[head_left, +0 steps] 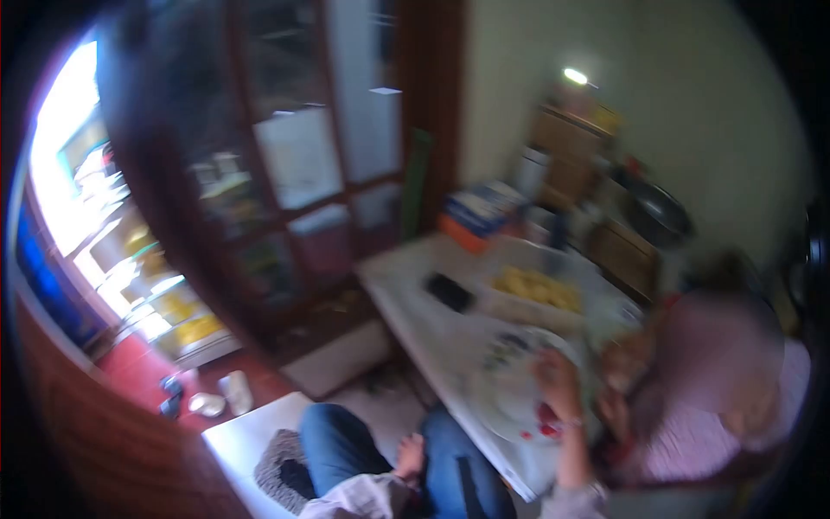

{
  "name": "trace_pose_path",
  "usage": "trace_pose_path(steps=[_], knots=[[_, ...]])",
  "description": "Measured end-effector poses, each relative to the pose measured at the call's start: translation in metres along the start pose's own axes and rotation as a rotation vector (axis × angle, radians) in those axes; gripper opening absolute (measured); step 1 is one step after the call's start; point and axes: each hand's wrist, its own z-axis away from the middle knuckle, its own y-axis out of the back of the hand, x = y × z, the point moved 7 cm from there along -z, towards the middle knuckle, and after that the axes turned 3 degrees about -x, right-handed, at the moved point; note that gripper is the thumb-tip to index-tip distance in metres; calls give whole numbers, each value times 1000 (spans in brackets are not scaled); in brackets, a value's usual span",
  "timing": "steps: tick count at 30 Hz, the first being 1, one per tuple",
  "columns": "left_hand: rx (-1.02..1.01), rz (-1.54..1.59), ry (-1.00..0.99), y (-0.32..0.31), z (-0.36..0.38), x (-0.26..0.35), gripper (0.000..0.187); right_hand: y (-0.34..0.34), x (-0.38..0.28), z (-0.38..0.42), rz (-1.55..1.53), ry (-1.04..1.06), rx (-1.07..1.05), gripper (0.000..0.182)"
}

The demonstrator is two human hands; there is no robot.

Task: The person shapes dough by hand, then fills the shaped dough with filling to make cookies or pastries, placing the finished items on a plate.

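My right hand (558, 381) is over a pale plate (501, 398) on the table, its fingers curled together; what they may hold is hidden by blur. Small red pieces (546, 421) lie beside my wrist, and dark and green bits (508, 348) are on the plate's far side. My left sleeve (367, 495) rests across my lap. Next to it, between my knees, shows a blurred patch of skin (410, 455); whether it is my left hand or a bare foot is unclear.
Close on the right sits another person (692, 432), hands near the plate. The table (402, 277) bears a dark flat object (450, 292), a container of yellow pieces (536, 288) and a blue-orange box (482, 212). Bottles, boxes and a pan (657, 212) stand by the wall.
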Motion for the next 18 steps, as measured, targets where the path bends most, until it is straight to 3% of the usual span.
trace_pose_path(steps=[1, 2, 4, 8, 12, 13, 14, 18], knots=[[103, 40, -70, -7, 2, -10, 37, 1, -7, 2, -54, -58, -67, 18], [-19, 236, 120, -15, 1, -24, 42, 0, -12, 5, -176, -11, -119, 15], [-9, 172, 73, -2, 9, -9, 48, -1, -3, 18, -79, -5, -146, 12], [-35, 312, 47, 4, 12, -3, 42, 20, -13, 24, 111, 58, -14, 13], [-58, 422, 163, 2, 10, -13, 54, 26, -18, 31, 106, 34, -49, 27], [-70, 445, 231, -2, 12, -19, 55, 21, -26, 36, 279, 43, -52, 33], [-49, 450, 199, -3, 12, -20, 56, 17, -32, 40, 453, 52, -56, 40], [-20, 321, 46, -1, 13, -12, 52, -2, -35, 53, 447, -16, -197, 47]])
